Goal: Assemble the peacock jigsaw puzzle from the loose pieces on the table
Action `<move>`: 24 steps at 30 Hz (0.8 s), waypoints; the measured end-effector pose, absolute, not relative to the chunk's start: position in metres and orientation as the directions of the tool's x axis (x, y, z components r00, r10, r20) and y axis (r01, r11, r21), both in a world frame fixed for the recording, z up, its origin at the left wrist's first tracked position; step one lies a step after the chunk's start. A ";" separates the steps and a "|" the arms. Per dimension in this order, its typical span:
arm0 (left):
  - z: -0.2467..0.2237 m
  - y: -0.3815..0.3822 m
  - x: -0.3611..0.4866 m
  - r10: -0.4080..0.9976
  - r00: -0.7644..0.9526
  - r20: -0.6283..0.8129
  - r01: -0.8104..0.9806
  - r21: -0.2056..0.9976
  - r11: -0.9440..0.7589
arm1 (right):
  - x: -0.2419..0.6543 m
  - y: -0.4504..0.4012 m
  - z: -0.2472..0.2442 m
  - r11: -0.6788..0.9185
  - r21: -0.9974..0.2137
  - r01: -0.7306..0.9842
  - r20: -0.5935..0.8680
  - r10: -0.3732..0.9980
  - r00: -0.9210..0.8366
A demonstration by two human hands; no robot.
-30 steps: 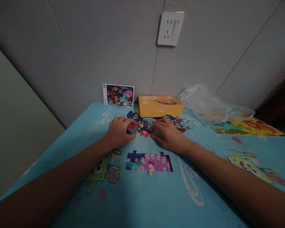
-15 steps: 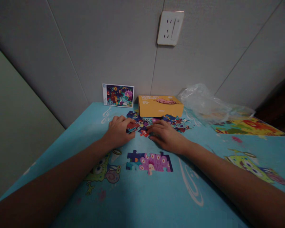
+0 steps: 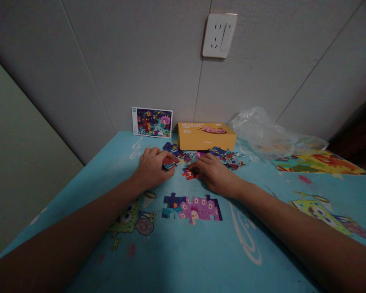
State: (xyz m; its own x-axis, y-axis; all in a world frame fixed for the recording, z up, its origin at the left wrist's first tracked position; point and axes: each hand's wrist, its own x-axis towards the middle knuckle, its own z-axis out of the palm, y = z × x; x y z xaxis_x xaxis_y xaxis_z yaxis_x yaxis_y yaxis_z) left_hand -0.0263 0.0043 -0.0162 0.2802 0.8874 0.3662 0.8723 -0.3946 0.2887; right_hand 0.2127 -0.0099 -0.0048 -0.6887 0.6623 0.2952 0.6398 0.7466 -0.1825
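Note:
My left hand [image 3: 155, 167] rests on the table at the near left of a pile of loose puzzle pieces [image 3: 219, 154]. Its thumb and fingers are closed around a few dark red and teal puzzle pieces [image 3: 170, 162]. My right hand [image 3: 214, 172] lies at the front of the pile, fingers curled, with the fingertips on a red puzzle piece [image 3: 188, 174]. Nearer to me, between my forearms, lies a joined strip of puzzle [image 3: 198, 208] with a pink, many-eyed fan shape and a dark blue left end.
Behind the pile stands a yellow puzzle box [image 3: 205, 138]. A picture card [image 3: 154, 123] leans on the wall to its left. At the right are a clear plastic bag [image 3: 262, 132] and a bright yellow-red picture sheet [image 3: 326, 163]. A blue patterned cloth [image 3: 201, 256] covers the table.
My right fingers have drawn closer around the red piece, which has shifted slightly right and toward me, apart from the pile. My left hand has hardly moved and still holds its pieces.

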 end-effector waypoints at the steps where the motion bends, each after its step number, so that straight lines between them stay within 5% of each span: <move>1: -0.015 0.004 -0.026 0.880 0.282 0.382 0.866 0.293 -0.405 | 0.213 -0.010 -0.004 0.744 -0.186 0.641 0.297 0.665 -0.686; 9: -0.006 -0.005 -0.024 0.693 0.518 0.502 0.684 0.243 -0.688 | 0.212 -0.012 -0.004 0.758 -0.168 0.630 0.293 0.648 -0.703; 15: -0.010 -0.008 -0.024 0.679 0.625 0.385 0.671 0.180 -0.719 | 0.213 -0.010 -0.006 0.740 -0.174 0.649 0.300 0.668 -0.681; 24: -0.013 -0.004 -0.025 0.666 0.627 0.404 0.667 0.163 -0.727 | 0.214 -0.009 -0.005 0.722 -0.196 0.663 0.303 0.688 -0.659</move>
State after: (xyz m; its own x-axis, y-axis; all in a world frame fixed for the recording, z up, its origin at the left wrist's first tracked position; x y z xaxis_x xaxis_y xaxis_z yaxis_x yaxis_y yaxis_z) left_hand -0.0254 -0.0044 -0.0134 0.6273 0.6656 0.4043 0.6666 -0.7273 0.1631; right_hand 0.2143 -0.0095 -0.0050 -0.6593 0.6881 0.3029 0.6635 0.7220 -0.1961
